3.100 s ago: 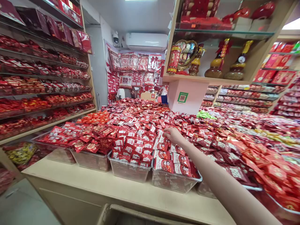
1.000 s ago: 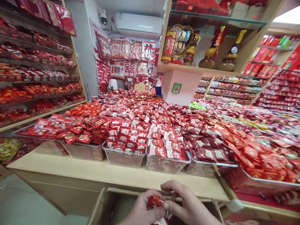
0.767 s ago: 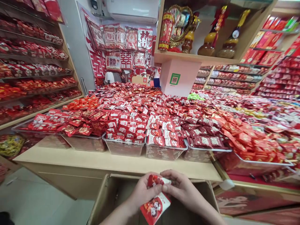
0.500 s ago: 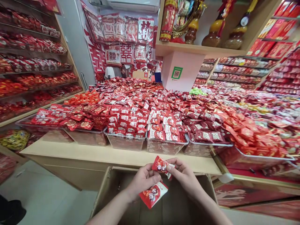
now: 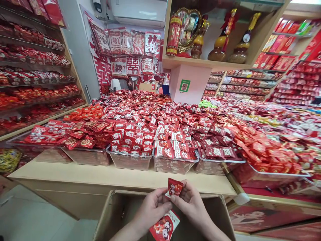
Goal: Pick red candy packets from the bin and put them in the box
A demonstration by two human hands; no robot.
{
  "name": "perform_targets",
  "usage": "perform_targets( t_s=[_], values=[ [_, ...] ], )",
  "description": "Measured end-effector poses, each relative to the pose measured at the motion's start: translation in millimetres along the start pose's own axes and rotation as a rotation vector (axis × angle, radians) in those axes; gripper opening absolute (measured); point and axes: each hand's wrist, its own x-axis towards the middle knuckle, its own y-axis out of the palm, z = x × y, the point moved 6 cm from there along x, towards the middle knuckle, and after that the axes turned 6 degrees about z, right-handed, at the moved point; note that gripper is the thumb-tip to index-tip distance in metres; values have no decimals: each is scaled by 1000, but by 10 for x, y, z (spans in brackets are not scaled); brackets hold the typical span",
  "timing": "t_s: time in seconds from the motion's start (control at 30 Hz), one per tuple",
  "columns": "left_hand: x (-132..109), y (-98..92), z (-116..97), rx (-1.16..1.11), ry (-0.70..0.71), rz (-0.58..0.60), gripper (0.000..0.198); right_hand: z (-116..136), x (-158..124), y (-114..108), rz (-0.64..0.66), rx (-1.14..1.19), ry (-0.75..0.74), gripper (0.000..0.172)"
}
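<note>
My left hand [image 5: 152,208] is closed on a red and white candy packet [image 5: 165,226] printed with cartoon figures, which hangs below its thumb. Pinched between the thumb and fingers of my right hand [image 5: 190,200] is a second, smaller-looking red packet [image 5: 175,187], tilted upright. The left fingertips come close to this upper packet; whether they touch it is unclear. Both hands hover over a cardboard box [image 5: 217,209], its inside mostly hidden behind my arms. Just beyond, a clear plastic bin [image 5: 175,165] holds rows of similar red and white packets.
More clear bins [image 5: 130,162] of red packets line the pale wooden counter [image 5: 90,175]. A white pillar [image 5: 189,90] with a QR code supports a display shelf [image 5: 208,63] of gourd-shaped bottles. Packed shelves [image 5: 35,78] rise on the left. Orange-red packets [image 5: 265,152] fill a bin at right.
The upper packet has turned more upright in my right hand. Both hands and the lower packet sit lower in view. The camera has tilted up slightly.
</note>
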Motion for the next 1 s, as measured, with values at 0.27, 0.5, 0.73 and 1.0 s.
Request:
perform_targets(
  t_s=[0.27,0.5,0.73,1.0],
  values=[
    [-28,44,-63,177,-62,57,31,70,-45,38,79,-208,-74,18],
    [-67,8,-132,500,-74,49,27,66,-8,-28,110,-76,58,28],
    [-59,-27,-170,647,-38,85,34,85,-12,-98,92,-246,-19,28],
    [-31,-72,80,278,-159,62,50,59,69,-372,-77,-61,85,31]
  ],
)
